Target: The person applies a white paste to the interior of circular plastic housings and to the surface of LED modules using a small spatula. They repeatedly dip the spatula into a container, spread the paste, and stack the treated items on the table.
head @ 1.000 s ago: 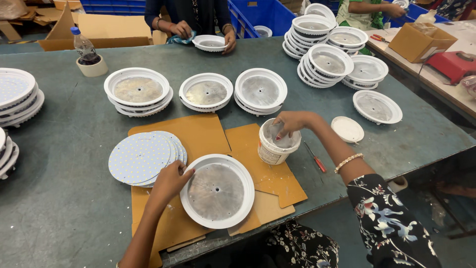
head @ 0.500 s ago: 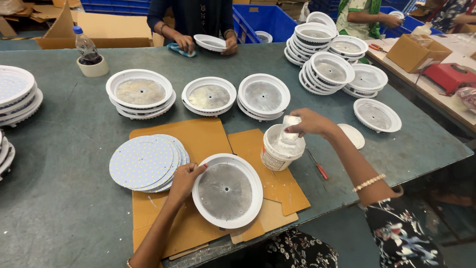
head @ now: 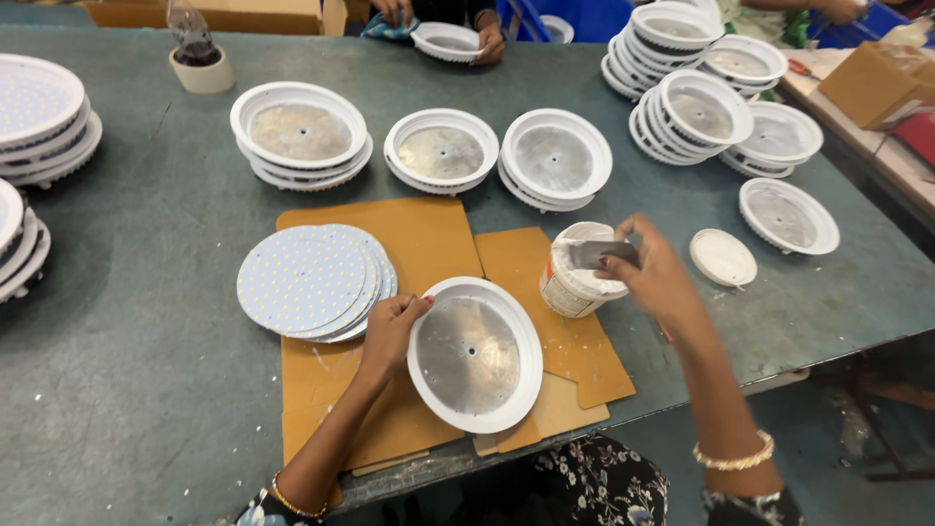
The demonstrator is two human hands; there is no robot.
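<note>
Near the front edge of the green table (head: pixel 136 409), on overlapping sheets of brown cardboard (head: pixel 429 234), lies a round white lamp housing (head: pixel 474 355) with a dull metal plate and a small centre hole inside its rim. The left hand (head: pixel 390 331) is curled narrowly on the housing's left rim, fingertips hooked over the edge and steadying it. Just beyond, to the right, stands a small white tub (head: pixel 577 270) with a pale paste showing at its mouth; the right hand (head: pixel 654 278) is closed around a flat metal blade (head: pixel 602 254) held across the tub's top. Left of the housing, touching the cardboard, sits a fanned stack of thin round LED boards (head: pixel 310 282). The housing looks light and stiff, a thin moulded shell; its smooth rim is the natural place to hold, since the metal face is best kept free of fingers. It would likely slide easily on the cardboard, so a pinch over the rim seems wiser than a flat press. The tub seems light and could tip under the blade. Farther back stand three stacks of similar housings (head: pixel 300 136), more stacks at far right (head: pixel 701 107), a loose white lid (head: pixel 723 257), and another person's hands (head: pixel 487 44) at the far edge.
</note>
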